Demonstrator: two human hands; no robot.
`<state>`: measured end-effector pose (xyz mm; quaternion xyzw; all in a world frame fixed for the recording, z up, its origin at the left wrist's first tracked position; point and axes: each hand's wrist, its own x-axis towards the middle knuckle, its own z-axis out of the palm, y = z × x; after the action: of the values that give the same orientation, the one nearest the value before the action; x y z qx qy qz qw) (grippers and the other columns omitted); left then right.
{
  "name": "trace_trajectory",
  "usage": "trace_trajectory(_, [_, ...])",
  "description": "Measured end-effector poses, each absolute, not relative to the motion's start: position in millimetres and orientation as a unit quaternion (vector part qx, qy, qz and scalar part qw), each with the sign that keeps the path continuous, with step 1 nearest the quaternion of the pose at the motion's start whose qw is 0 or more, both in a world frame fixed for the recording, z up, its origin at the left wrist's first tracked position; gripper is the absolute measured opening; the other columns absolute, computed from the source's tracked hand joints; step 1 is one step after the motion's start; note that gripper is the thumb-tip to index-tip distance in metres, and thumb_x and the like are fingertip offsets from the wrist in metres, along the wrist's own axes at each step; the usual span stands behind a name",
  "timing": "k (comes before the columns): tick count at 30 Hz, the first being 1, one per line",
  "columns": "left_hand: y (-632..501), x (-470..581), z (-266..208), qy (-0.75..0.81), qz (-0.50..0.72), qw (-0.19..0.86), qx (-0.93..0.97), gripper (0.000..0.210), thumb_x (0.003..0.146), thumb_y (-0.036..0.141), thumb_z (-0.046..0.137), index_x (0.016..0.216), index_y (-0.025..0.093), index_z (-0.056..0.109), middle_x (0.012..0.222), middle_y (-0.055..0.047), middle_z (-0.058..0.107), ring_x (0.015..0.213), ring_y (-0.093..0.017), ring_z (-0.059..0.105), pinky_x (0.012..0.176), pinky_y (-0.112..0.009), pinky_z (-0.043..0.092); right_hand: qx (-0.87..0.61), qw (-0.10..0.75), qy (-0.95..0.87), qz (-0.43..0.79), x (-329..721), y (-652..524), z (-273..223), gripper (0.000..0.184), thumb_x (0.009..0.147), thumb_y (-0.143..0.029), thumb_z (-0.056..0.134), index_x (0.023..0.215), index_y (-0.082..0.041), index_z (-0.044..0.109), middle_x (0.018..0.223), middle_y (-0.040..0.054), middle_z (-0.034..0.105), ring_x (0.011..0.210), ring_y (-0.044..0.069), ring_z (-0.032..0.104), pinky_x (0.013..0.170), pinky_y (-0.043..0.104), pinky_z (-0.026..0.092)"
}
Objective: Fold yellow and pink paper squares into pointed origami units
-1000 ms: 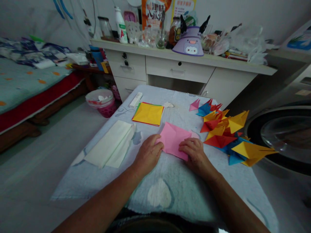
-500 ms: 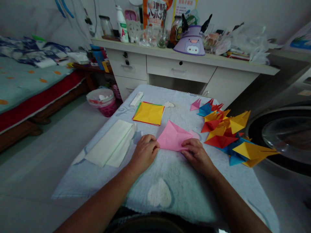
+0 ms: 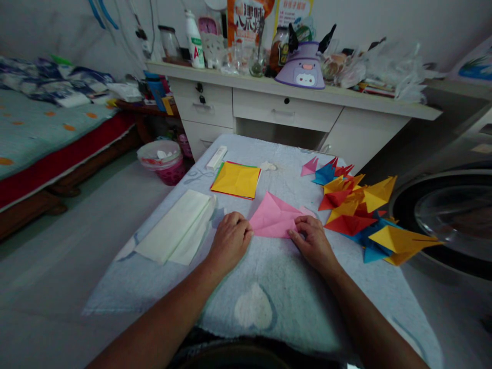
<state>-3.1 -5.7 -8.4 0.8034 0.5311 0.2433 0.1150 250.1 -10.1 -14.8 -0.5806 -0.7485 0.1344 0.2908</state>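
A sheet of pink origami paper (image 3: 273,218) with crease lines lies on the cloth-covered table, its near edge folded straight between my hands. My left hand (image 3: 232,237) pinches the left corner of the sheet. At the right end, my right hand (image 3: 312,241) grips the paper between thumb and fingers. Beyond my left hand is a stack of square coloured paper (image 3: 236,179), yellow on top. To the right of my right hand sits a group of folded paper cranes (image 3: 351,205) in yellow, red, blue and pink.
Folded pale tissue (image 3: 177,225) lies on the table's left side. A small white box (image 3: 217,158) and a crumpled white scrap (image 3: 268,166) are farther back. A pink bin (image 3: 163,159) stands on the floor at left. A white desk (image 3: 286,107) borders the far side, a washing machine (image 3: 453,215) the right.
My right hand has shifted slightly along the near edge of the pink paper, its thumb and fingers placed a little differently. My left hand keeps its hold on the left corner.
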Motion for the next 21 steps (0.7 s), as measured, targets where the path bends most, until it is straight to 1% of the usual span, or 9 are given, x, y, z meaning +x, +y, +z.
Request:
trace_trajectory(4, [-7.3,-1.0,-6.8,0.546,0.231,0.083,0.801,0.008,0.086,0.017,0.056,0.081,0.018,0.062,0.093,-0.006,0.054,0.095,-0.023,0.051,0.089,-0.04,0.045,-0.61,0.286,-0.731,0.108,248.8,-7.1,-20.0,0.028,0.084,-0.039,0.061,0.064,-0.02,0.059,0.094,0.0085,0.062,0.094,0.024,0.054,0.09,0.042,0.039])
trace_trajectory(8, [-10.0,2.2,-1.8,0.566,0.209,0.048,0.796,0.004,0.085,0.019,0.059,0.083,0.017,0.062,0.094,-0.008,0.055,0.096,-0.025,0.051,0.087,-0.042,0.045,-0.626,0.277,-0.724,0.089,245.5,-7.2,-19.9,0.028,0.082,-0.038,0.063,0.062,-0.019,0.059,0.094,0.0089,0.062,0.094,0.025,0.054,0.088,0.041,0.038])
trace_trajectory(11, [-12.9,7.0,0.4,0.556,0.225,0.008,0.8,0.007,0.085,0.018,0.058,0.09,0.018,0.063,0.103,-0.009,0.058,0.101,-0.027,0.05,0.089,-0.045,0.043,-0.632,0.271,-0.722,0.077,243.2,-7.6,-18.5,0.025,0.08,-0.037,0.065,0.062,-0.019,0.06,0.094,0.0085,0.063,0.093,0.025,0.054,0.087,0.041,0.039])
trace_trajectory(14, [-17.8,14.6,-0.7,0.485,0.249,-0.006,0.838,0.014,0.089,0.015,0.053,0.097,0.021,0.064,0.116,-0.007,0.061,0.11,-0.026,0.049,0.093,-0.044,0.042,-0.638,0.267,-0.719,0.067,242.0,-7.6,-18.4,0.025,0.079,-0.036,0.067,0.061,-0.019,0.06,0.094,0.0083,0.063,0.093,0.025,0.054,0.084,0.04,0.039])
trace_trajectory(16, [-21.6,20.1,-3.1,0.411,0.242,0.007,0.879,0.017,0.092,0.015,0.05,0.1,0.021,0.064,0.121,-0.004,0.062,0.113,-0.023,0.05,0.096,-0.04,0.043,-0.64,0.265,-0.718,0.061,241.6,-7.6,-19.1,0.027,0.08,-0.037,0.066,0.061,-0.019,0.06,0.095,0.0082,0.063,0.093,0.025,0.054,0.084,0.039,0.039])
trace_trajectory(18, [-24.7,25.0,-6.7,0.355,0.219,0.026,0.908,0.019,0.094,0.018,0.048,0.107,0.02,0.062,0.126,-0.003,0.061,0.116,-0.021,0.051,0.101,-0.037,0.042,-0.64,0.264,-0.719,0.056,241.4,-7.7,-19.8,0.028,0.081,-0.038,0.064,0.061,-0.019,0.059,0.095,0.0082,0.063,0.093,0.025,0.054,0.084,0.039,0.039])
trace_trajectory(21, [-26.2,29.4,-13.4,0.341,0.193,0.032,0.92,0.027,0.096,0.022,0.046,0.12,0.019,0.057,0.131,-0.005,0.059,0.122,-0.021,0.05,0.106,-0.037,0.04,-0.645,0.257,-0.718,0.047,240.7,-8.0,-19.9,0.029,0.081,-0.039,0.063,0.061,-0.019,0.059,0.095,0.0084,0.063,0.093,0.025,0.053,0.083,0.039,0.038])
